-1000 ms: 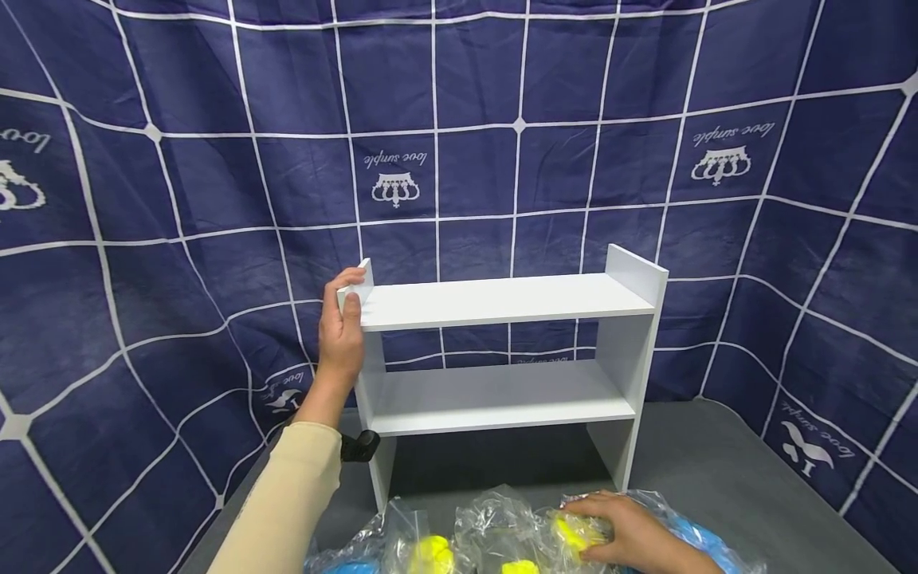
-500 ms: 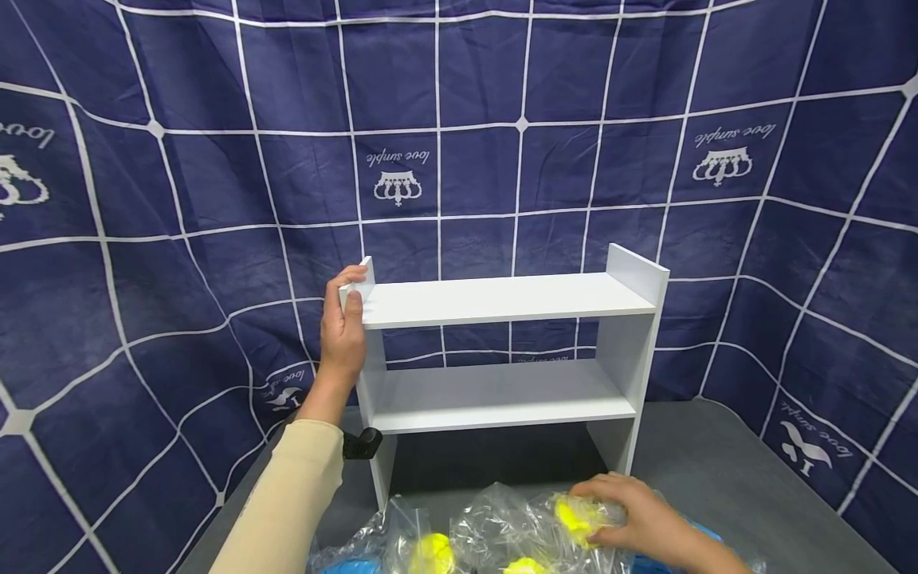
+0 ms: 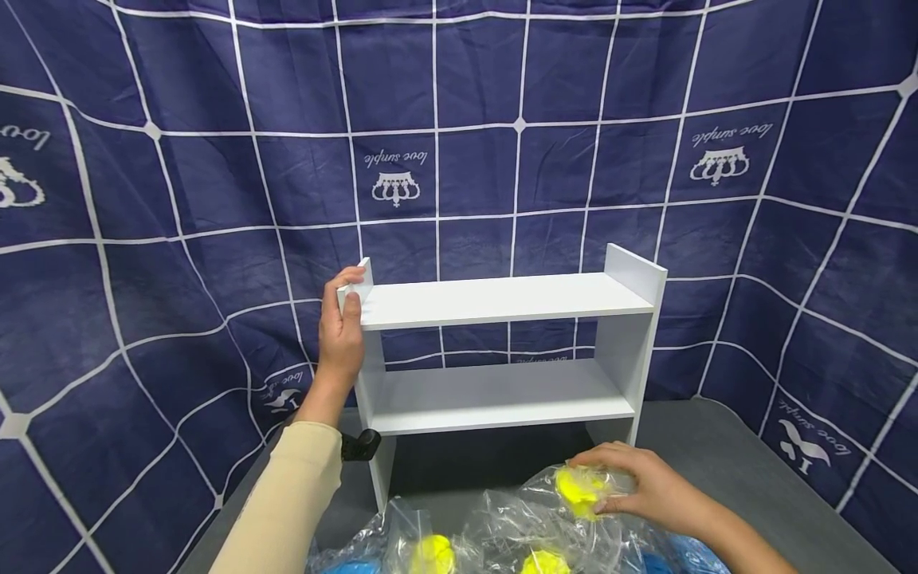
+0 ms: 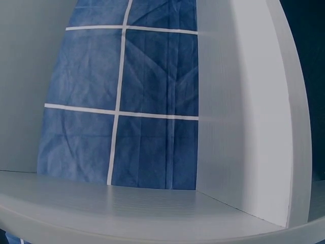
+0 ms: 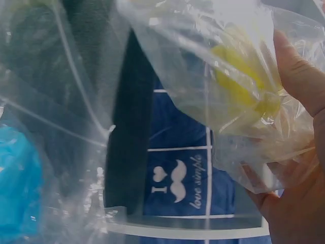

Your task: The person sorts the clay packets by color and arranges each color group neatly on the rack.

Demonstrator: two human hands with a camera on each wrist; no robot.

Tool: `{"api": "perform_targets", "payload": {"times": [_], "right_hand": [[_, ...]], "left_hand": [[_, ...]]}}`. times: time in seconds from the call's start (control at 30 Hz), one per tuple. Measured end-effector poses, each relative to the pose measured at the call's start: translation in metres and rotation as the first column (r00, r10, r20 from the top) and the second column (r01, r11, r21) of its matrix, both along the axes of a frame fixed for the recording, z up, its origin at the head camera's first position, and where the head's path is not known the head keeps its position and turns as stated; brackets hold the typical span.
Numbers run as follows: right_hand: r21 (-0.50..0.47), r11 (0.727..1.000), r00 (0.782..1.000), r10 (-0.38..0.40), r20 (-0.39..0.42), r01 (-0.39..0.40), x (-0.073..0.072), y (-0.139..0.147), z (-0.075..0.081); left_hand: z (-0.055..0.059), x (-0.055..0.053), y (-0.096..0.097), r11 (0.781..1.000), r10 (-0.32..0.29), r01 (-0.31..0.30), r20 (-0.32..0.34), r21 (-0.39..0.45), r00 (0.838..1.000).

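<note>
At centre of the head view: one white two-tier shelf unit of flat panels, upright on a dark grey surface. At centre left: one left hand, fingers and thumb gripping the upper end of the unit's left side panel; beige sleeve and black wrist strap below it. At lower right: one right hand, well apart from the left, thumb and fingers pinching a crinkled clear plastic bag with a bright yellow rounded item inside, in front of the unit's lower right. Along the bottom edge: further clear plastic wrapping, with two more yellow items, one at, and blue pieces, partly cut off. Behind, filling the upper frame: one navy cloth with white grid lines.
</note>
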State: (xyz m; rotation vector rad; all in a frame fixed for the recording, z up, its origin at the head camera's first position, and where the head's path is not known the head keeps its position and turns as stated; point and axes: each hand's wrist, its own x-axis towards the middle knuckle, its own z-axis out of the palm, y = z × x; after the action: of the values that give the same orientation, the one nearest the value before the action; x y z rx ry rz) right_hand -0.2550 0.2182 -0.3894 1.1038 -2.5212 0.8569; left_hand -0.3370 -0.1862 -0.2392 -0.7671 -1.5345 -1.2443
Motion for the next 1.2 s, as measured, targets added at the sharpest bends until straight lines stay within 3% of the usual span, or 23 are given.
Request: {"api": "perform_targets", "payload": {"times": [0.27,0.4,0.57,0.7,0.83,1.0,1.2], "right_hand": [[-0.043,0.998,0.999,-0.051,-0.019,0.05,0.002,0.004,0.027],[-0.054,0.995,0.994,-0.086,-0.069,0.082,0.002,0.005,0.045],[-0.059,0.992,0.977,-0.119,-0.176,0.11,0.004,0.008,0.075],[-0.108,0.983,0.966,-0.166,-0.199,0.147,0.006,0.012,0.105],[-0.223,0.954,0.952,-0.243,-0.183,0.201,0.006,0.013,0.138],[-0.346,0.901,0.934,-0.327,-0.147,0.261,-0.006,0.01,0.178],[-0.401,0.845,0.916,-0.4,-0.033,0.355,-0.029,-0.001,0.207]], "left_hand": [[0.001,-0.001,0.002,1.0,0.005,-0.005,-0.017,0.011,1.0],[0.001,-0.001,0.002,1.0,-0.001,0.001,-0.02,0.013,1.0],[0.0,-0.002,0.002,1.0,-0.004,0.005,-0.015,0.011,1.0],[-0.001,-0.003,0.001,1.0,-0.005,0.006,-0.018,0.012,1.0],[0.0,-0.003,0.001,1.0,-0.003,0.004,-0.018,0.013,1.0],[0.0,-0.003,0.001,1.0,-0.009,0.009,-0.012,0.015,1.0],[-0.002,-0.002,0.001,1.0,0.004,-0.004,-0.01,0.018,1.0]]}}
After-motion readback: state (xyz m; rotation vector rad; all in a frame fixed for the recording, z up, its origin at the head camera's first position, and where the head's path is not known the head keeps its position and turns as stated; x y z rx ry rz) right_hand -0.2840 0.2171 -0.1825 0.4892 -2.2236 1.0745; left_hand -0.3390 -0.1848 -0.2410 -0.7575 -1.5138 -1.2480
